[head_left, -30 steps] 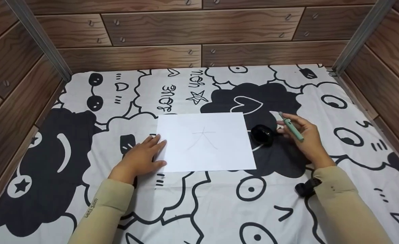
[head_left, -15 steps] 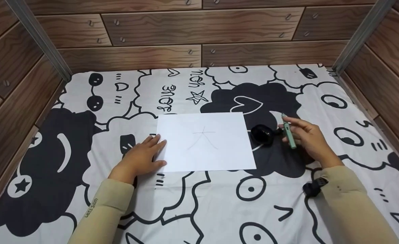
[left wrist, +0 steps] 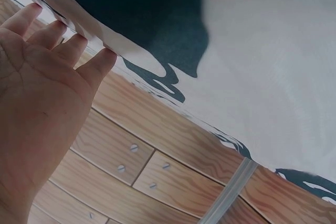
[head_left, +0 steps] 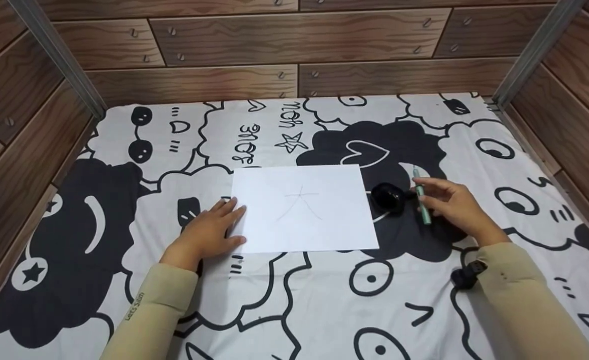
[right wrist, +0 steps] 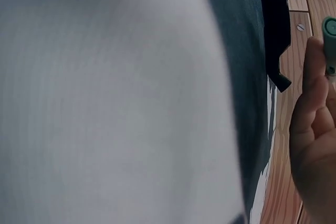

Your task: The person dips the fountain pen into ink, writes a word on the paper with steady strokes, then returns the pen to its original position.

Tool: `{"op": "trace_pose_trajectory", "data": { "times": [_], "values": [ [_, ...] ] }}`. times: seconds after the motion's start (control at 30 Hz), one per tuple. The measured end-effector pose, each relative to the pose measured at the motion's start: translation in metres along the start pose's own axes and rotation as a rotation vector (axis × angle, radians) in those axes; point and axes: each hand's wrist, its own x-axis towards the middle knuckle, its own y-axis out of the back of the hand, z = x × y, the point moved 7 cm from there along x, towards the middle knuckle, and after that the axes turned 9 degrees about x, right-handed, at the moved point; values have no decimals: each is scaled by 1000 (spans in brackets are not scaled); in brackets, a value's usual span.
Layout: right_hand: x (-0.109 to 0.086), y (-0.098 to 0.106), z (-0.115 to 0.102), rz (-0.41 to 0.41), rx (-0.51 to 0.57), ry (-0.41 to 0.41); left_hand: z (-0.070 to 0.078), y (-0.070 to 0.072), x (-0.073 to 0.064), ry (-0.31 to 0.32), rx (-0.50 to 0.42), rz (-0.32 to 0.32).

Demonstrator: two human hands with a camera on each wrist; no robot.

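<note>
A white sheet of paper [head_left: 304, 235] lies on the cloth, with thin strokes drawn on it in the shape of the character 大. My left hand [head_left: 214, 232] rests at its left edge, fingers spread and fingertips on the paper. In the left wrist view the palm and extended fingers of the left hand [left wrist: 52, 77] show. To the right of the sheet, my right hand [head_left: 452, 205] pinches a green pen [head_left: 423, 202] between thumb and fingers. Its end shows as a green pen [right wrist: 330, 45] at the edge of the right wrist view. A glossy black rounded object [head_left: 388, 198] stands between paper and right hand.
A black-and-white cartoon-print cloth [head_left: 324, 300] covers the surface. Wood-patterned panels [head_left: 294, 40] enclose the back and sides, with grey corner strips [head_left: 529, 50]. A small black device [head_left: 467, 275] is at the right wrist.
My right hand has shifted slightly right, and the pen has swung from a slant to nearly lengthwise. The left hand and the paper have stayed in place.
</note>
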Motion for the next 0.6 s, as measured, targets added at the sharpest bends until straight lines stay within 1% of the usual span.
{"op": "trace_pose_trajectory", "data": {
  "times": [0.13, 0.37, 0.47, 0.6],
  "values": [
    [-1, 1, 3, -4, -78, -7, 0, 1, 0, -1, -3, -1],
    [-1, -1, 9, -38, -154, -70, 0, 1, -1, 2, -19, -7],
    [0, -5, 8, -69, -164, -63, -1, 0, -2, 8, -15, -12],
    [1, -8, 6, -100, -179, -30, 0, -1, -1, 11, -19, -15]
  ]
}}
